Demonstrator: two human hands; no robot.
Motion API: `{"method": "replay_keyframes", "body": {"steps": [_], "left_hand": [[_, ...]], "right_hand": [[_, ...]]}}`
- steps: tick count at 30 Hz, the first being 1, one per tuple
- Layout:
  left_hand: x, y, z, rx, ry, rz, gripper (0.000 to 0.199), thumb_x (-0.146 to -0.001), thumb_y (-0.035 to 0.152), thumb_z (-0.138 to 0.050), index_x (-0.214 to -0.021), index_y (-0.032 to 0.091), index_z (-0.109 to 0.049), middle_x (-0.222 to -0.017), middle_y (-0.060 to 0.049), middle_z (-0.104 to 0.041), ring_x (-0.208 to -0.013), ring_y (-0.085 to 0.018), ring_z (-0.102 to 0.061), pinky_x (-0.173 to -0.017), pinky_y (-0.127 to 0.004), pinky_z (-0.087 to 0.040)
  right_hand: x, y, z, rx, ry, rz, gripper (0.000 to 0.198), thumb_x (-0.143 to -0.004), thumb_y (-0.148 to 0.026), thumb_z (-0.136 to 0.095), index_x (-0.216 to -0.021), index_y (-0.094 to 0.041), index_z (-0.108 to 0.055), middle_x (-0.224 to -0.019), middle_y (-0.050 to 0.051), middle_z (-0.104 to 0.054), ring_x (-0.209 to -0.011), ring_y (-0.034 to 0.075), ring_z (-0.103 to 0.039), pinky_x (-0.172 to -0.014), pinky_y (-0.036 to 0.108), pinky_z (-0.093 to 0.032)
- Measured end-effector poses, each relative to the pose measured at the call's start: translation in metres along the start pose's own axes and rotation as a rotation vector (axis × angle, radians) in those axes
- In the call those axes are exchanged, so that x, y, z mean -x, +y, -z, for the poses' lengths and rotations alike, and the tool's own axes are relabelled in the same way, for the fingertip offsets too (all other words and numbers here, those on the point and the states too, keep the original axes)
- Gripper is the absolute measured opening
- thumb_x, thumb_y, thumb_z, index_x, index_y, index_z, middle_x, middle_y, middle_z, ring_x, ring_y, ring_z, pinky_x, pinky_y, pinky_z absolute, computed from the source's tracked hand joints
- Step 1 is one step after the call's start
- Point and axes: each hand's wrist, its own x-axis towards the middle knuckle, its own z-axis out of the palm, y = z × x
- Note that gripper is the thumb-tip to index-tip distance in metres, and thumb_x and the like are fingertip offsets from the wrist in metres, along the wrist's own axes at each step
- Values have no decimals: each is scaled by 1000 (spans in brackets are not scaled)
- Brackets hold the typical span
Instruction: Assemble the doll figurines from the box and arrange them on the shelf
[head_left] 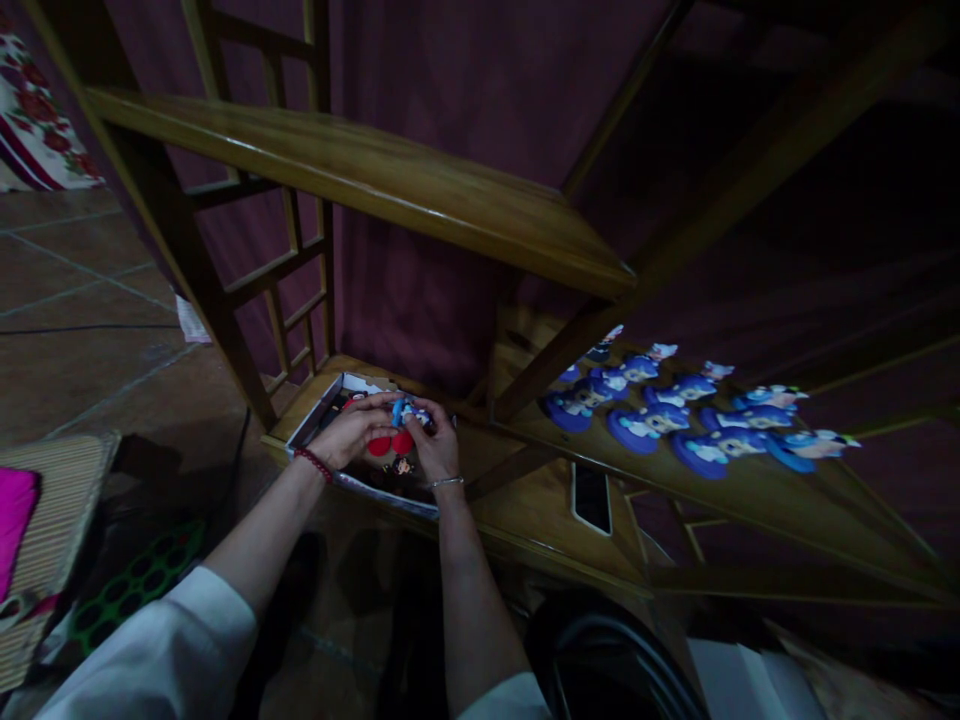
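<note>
Both of my hands meet over a shallow cardboard box (390,496) on the low wooden shelf. Between them is a small blue figurine (409,410). My left hand (356,430), with a red bead bracelet at the wrist, closes its fingers on the figurine's left side. My right hand (437,445), wearing a thin bracelet, pinches it from the right. Fingers cover much of the figurine. Beneath my hands, the box holds red round pieces (380,446) and a small dark figure (403,466).
Several blue-based figurines (649,420) stand in rows on the raised shelf at right. A phone (591,498) lies on the lower shelf. A wooden beam (375,190) crosses above my hands. A black chair or stool (607,650) is close by at lower right.
</note>
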Motion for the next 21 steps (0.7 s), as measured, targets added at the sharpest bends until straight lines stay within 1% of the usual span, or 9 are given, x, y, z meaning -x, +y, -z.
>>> {"method": "replay_keyframes", "body": {"steps": [5, 9, 12, 14, 17, 21], "left_hand": [[-3, -2, 0, 93, 3, 32, 37, -69, 4, -55, -104, 14, -58, -87, -7, -65, -75, -12, -61, -72, -24, -49], [-5, -3, 2, 138, -29, 36, 39, -71, 6, -54, -108, 15, -57, -89, -7, -65, -76, -13, -62, -73, -26, -49], [-6, -4, 3, 144, -33, 34, 39, -72, 7, -54, -109, 15, -56, -86, -7, -65, -74, -13, -62, -72, -27, -49], [-6, -4, 4, 132, -20, 36, 38, -72, 7, -53, -110, 15, -55, -83, -7, -65, -73, -14, -62, -70, -27, -50], [-6, -3, 4, 96, -3, 39, 39, -72, 7, -53, -110, 16, -55, -81, -7, -65, -70, -13, -63, -66, -25, -50], [-5, -2, 4, 73, -3, 41, 41, -72, 7, -52, -112, 15, -54, -81, -7, -65, -70, -13, -63, -65, -24, -50]], "right_hand": [[0, 1, 1, 8, 38, 0, 28, -67, -36, -59, -91, -22, -56, -91, 0, -61, -83, 14, -53, -79, 27, -42], [-1, 1, 2, 3, 17, -9, 24, -68, -37, -58, -88, -23, -58, -87, -1, -61, -79, 14, -55, -75, 26, -44], [0, 1, 2, -44, -14, -25, 26, -70, -37, -56, -93, -24, -58, -89, -1, -62, -74, 14, -57, -72, 26, -46], [0, 0, 2, -28, -20, -22, 28, -70, -36, -55, -95, -24, -58, -92, 0, -62, -77, 14, -57, -73, 27, -45], [1, -1, 3, 17, -36, 10, 30, -71, -34, -55, -99, -25, -59, -98, 0, -61, -86, 16, -55, -80, 27, -43], [-1, 3, 4, 10, -22, 21, 35, -71, -33, -55, -106, -25, -55, -104, 0, -60, -93, 16, -54, -85, 28, -41]]}}
